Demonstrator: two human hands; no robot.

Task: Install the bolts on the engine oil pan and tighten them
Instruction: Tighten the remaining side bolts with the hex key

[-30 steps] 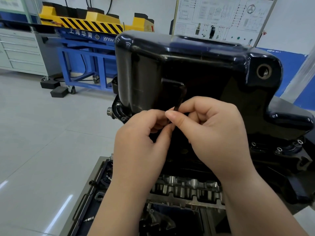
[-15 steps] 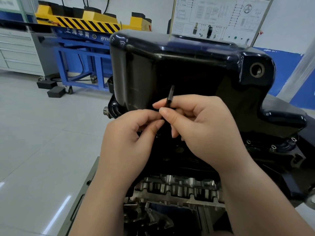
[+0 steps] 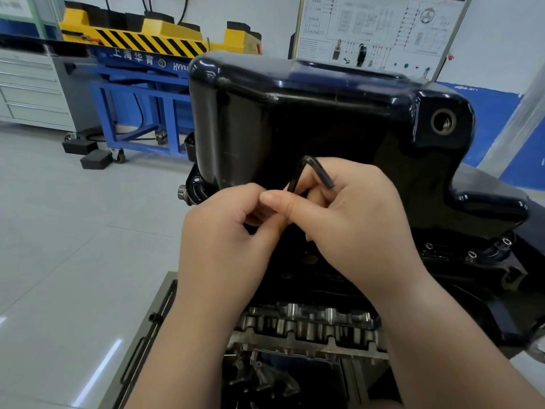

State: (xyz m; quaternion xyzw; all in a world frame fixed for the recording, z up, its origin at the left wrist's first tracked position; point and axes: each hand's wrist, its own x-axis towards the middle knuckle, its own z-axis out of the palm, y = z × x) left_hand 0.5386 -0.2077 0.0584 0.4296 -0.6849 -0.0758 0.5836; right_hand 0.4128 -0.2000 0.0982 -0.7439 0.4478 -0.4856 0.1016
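A glossy black oil pan (image 3: 309,119) sits bottom-up on the engine, filling the middle of the view. My right hand (image 3: 354,219) pinches a black L-shaped hex key (image 3: 309,169) in front of the pan's near wall; the key's bend sticks up above my fingers. My left hand (image 3: 224,231) meets it, its fingertips curled at the key's lower shaft, which is hidden behind both hands. Bolts (image 3: 472,255) stand in the pan flange at the right, and one bolt head (image 3: 181,191) shows at the left corner.
A drain hole (image 3: 443,121) opens in the pan's right shoulder. Below my hands lie exposed engine parts (image 3: 309,323) and a grey stand edge (image 3: 147,335). A blue and yellow lift cart (image 3: 141,84) and a white wiring board (image 3: 380,28) stand behind.
The hex key has turned: its short arm pointed left, then edge-on, and now points right over my right hand's fingers. Both hands stay together at the same spot.
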